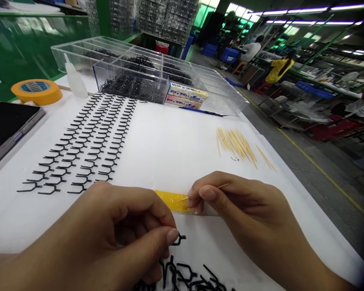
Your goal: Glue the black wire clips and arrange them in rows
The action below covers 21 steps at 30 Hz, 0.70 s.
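Observation:
Pinched between thumb and forefinger of my left hand (pixel 130 230) is a small black forked piece (pixel 179 239), its prongs pointing right. My right hand (pixel 242 214) grips a wooden toothpick (pixel 223 186), whose tip reaches over a yellow tape strip (pixel 170 201) on the white table. A tiny glossy spot shows on the strip near that tip. Below my left fingers lies a loose heap of black forked pieces (pixel 188 275). Several columns of the same pieces (pixel 91 141) are laid out at left.
A clear divided tray (pixel 133 81) with black parts stands at the back. Near it are a white squeeze bottle (pixel 75 79), yellow tape roll (pixel 36 91), small boxes (pixel 185 96) and a pen (pixel 203 111). Toothpicks (pixel 236 143) lie right; a phone (pixel 10 127) lies left.

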Tool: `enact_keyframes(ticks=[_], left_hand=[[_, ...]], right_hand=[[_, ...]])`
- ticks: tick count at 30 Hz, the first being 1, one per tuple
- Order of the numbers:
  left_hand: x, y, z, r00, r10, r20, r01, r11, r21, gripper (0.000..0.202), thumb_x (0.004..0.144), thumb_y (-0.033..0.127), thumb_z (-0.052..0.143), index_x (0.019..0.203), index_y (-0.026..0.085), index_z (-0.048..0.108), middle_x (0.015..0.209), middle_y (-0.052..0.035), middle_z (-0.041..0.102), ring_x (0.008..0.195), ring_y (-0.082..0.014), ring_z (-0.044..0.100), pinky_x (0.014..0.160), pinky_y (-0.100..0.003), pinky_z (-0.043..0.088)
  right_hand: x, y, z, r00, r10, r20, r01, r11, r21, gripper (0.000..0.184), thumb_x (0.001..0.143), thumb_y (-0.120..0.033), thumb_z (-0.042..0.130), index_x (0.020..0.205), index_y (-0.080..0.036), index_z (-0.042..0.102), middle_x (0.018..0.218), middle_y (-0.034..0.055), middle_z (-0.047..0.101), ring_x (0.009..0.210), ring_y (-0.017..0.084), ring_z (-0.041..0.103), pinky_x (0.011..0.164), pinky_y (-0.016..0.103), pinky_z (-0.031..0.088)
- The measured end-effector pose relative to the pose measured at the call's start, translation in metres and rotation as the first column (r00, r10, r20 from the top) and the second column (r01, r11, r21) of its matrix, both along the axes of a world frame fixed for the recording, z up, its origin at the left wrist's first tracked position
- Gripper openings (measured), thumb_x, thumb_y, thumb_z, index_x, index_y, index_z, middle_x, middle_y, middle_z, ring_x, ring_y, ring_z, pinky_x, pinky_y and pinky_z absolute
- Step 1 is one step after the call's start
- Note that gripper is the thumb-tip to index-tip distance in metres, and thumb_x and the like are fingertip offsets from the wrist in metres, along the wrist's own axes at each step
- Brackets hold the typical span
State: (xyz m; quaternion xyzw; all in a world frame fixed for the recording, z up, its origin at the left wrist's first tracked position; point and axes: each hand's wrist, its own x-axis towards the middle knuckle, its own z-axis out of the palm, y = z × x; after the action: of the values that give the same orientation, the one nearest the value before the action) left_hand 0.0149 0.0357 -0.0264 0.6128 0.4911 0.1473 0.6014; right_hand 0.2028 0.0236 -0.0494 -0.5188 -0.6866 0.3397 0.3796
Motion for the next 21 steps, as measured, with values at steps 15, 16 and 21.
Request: enact_keyframes(ticks=[15,16,21], left_hand=[[0.001,0.0028,0.0029,1.0,-0.012,-0.012,0.012,0.999,-0.042,0.016,0.079,0.021,0.053,0.064,0.019,0.059,0.049,0.0061,0.057,0.046,-0.0037,0.055,0.045,-0.008,0.039],[0.0008,0.0024,0.003,1.0,-0.019,-0.014,0.019,1.0,-0.023,0.016,0.079,0.02,0.053,0.065,0.018,0.059,0.05,0.0057,0.057,0.046,-0.0039,0.055,0.045,-0.008,0.039],[-0.0001,-0.001,0.0006,0.999,-0.037,-0.028,0.039,0.998,0.045,0.016,0.081,0.019,0.049,0.067,0.019,0.057,0.051,0.0047,0.056,0.047,-0.0058,0.054,0.045,-0.01,0.039]], right_hand=[[-0.0048,-0.0072,0.0082,0.946,-0.04,-0.32,-0.002,0.991,-0.131,0.024,0.09,-0.027,0.056,0.07,-0.02,0.068,0.06,-0.0023,0.061,0.055,0.008,0.057,0.056,0.009,0.048],[-0.0048,-0.0075,0.0075,0.94,-0.037,-0.339,-0.012,0.99,-0.141,0.024,0.09,-0.029,0.056,0.07,-0.02,0.068,0.061,-0.0024,0.061,0.056,0.008,0.057,0.055,0.009,0.048],[-0.006,-0.0077,0.0052,0.914,-0.021,-0.405,-0.052,0.984,-0.17,0.023,0.088,-0.033,0.059,0.072,-0.021,0.069,0.061,-0.0018,0.062,0.056,0.009,0.058,0.057,0.011,0.049]])
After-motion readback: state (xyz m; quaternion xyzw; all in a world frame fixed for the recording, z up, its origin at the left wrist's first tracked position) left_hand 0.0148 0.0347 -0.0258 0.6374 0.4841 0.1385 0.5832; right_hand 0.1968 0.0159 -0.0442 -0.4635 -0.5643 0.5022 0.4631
